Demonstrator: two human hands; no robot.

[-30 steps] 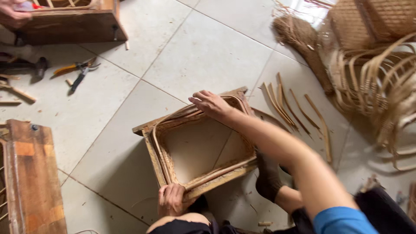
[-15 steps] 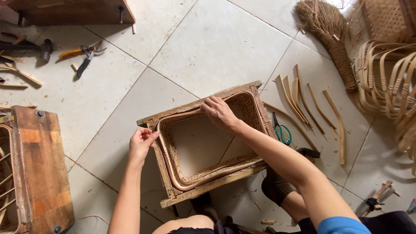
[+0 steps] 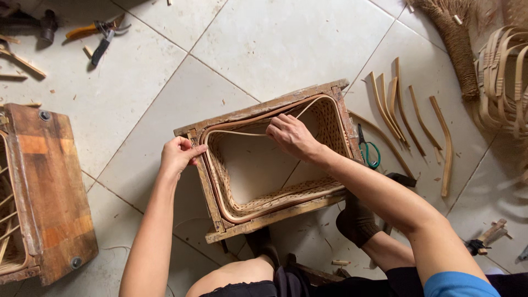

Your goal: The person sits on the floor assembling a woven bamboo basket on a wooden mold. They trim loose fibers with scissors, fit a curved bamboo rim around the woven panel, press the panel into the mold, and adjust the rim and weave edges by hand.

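Note:
A rectangular wooden frame mould (image 3: 258,112) lies on the tiled floor with a woven rattan basket (image 3: 330,124) fitted inside it. A brown cane rim (image 3: 215,190) runs around the basket's top edge. My left hand (image 3: 179,155) grips the frame's left side, thumb pressing on the rim. My right hand (image 3: 291,136) pinches a thin pale cane strip (image 3: 236,133) that crosses the basket's far side, next to the rim.
Green-handled scissors (image 3: 369,151) lie right of the frame. Several curved wooden slats (image 3: 404,113) lie beyond them, with bent cane hoops (image 3: 503,77) and a fibre bundle (image 3: 454,38) at far right. Another wooden mould (image 3: 47,187) sits at left. Pliers (image 3: 96,34) lie top left.
My left hand rose from near my knee to the frame's left side. My right hand shifted along the far edge onto the thin strip. The view moved closer.

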